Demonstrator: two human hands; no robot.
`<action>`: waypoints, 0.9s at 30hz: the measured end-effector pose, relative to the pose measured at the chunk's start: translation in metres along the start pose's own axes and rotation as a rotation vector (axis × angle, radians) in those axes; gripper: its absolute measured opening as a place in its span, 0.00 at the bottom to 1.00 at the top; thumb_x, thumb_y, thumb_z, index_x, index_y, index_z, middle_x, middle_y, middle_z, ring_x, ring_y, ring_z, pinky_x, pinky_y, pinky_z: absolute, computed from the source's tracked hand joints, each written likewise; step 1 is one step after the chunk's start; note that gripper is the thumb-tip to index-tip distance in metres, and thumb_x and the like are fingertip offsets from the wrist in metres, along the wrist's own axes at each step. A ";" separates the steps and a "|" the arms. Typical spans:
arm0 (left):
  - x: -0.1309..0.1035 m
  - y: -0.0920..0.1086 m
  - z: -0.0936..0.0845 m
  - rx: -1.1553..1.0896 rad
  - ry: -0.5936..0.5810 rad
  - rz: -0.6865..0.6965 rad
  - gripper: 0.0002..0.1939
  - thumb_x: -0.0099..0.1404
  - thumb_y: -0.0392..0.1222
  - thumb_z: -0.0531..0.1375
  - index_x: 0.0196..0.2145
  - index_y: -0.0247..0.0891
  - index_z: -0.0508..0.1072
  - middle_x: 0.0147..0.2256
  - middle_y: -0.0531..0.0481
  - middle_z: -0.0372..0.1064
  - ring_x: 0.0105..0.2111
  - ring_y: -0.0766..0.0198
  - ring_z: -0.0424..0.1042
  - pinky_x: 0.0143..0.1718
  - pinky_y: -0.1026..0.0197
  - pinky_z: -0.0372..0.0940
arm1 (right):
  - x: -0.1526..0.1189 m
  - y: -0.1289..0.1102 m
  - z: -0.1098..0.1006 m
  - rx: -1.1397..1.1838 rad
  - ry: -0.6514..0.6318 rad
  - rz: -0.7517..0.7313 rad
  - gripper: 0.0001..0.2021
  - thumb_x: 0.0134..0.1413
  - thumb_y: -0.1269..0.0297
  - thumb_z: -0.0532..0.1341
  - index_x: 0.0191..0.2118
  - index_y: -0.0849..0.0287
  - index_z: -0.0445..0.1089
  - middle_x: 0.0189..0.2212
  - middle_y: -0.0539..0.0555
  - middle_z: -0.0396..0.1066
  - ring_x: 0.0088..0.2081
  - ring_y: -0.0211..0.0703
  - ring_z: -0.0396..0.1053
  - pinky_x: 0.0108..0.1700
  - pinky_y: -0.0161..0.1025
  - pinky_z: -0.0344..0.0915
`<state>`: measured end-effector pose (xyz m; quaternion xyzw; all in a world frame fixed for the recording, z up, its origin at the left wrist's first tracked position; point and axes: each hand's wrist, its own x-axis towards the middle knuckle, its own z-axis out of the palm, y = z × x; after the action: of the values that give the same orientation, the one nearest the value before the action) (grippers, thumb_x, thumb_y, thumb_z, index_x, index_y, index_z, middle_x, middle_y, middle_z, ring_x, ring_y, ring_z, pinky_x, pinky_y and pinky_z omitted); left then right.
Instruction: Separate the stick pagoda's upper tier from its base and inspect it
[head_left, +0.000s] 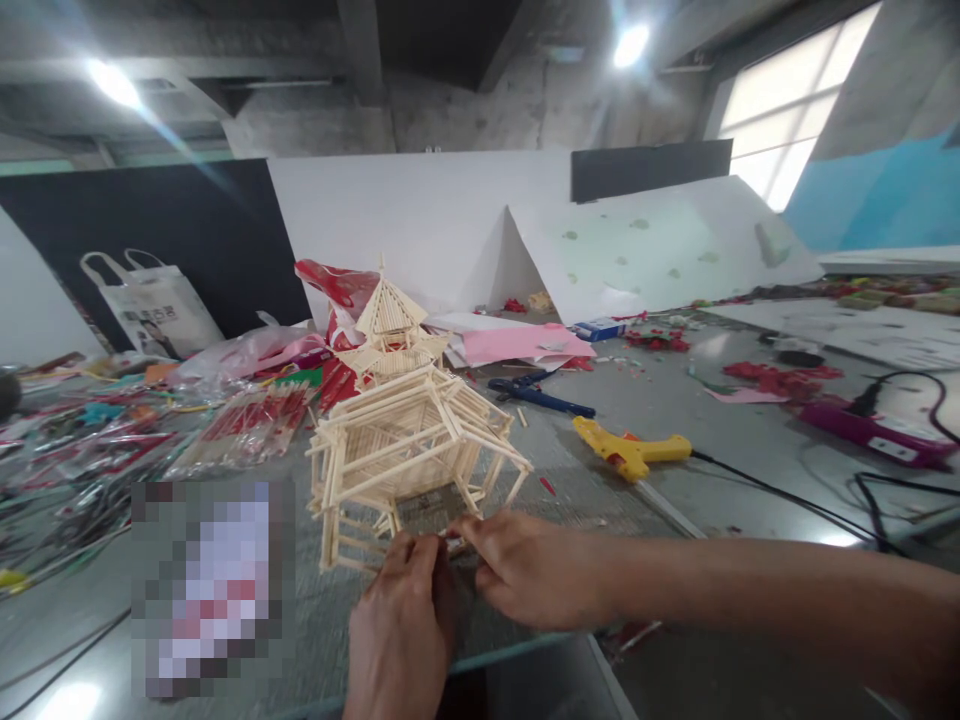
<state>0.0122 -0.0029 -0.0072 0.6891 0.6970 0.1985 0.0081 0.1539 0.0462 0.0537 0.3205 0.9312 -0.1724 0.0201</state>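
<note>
L hand [401,625] + R hand [536,570] meet at base of stick tower [405,440] on table [720,450] center; fingers pinched on small piece, can't tell what. Glue gun [634,452] to the right.

Two bare hands in view, no gloves on either. The left hand [401,625] comes up from the near edge, shown only to the wrist, with no ring, watch or band to be seen. The right hand [536,570] runs back into a long forearm [757,600] stretching off to the right, uncovered the whole way, no sleeve or cuff anywhere before the frame cuts it off.
</note>
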 end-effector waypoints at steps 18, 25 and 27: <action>0.000 -0.006 0.006 -0.111 0.046 0.021 0.15 0.64 0.30 0.47 0.37 0.40 0.72 0.38 0.47 0.71 0.32 0.62 0.73 0.30 0.63 0.63 | 0.006 0.012 0.011 0.345 0.039 0.189 0.19 0.47 0.67 0.53 0.47 0.61 0.62 0.29 0.52 0.67 0.30 0.37 0.64 0.29 0.32 0.58; -0.001 -0.006 0.005 -0.129 0.019 0.013 0.14 0.64 0.31 0.48 0.38 0.41 0.73 0.37 0.47 0.71 0.34 0.61 0.73 0.31 0.63 0.64 | 0.002 0.005 0.006 0.308 0.050 0.199 0.18 0.46 0.69 0.53 0.46 0.60 0.63 0.26 0.51 0.66 0.27 0.37 0.63 0.28 0.32 0.57; 0.000 -0.007 0.005 -0.126 0.021 0.021 0.15 0.64 0.31 0.48 0.39 0.40 0.72 0.38 0.47 0.71 0.35 0.60 0.73 0.32 0.63 0.64 | 0.001 0.005 0.006 0.293 0.060 0.183 0.17 0.46 0.69 0.53 0.45 0.60 0.63 0.26 0.51 0.66 0.28 0.38 0.64 0.29 0.32 0.58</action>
<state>0.0072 -0.0016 -0.0142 0.6924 0.6758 0.2493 0.0424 0.1560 0.0483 0.0462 0.4085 0.8632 -0.2940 -0.0392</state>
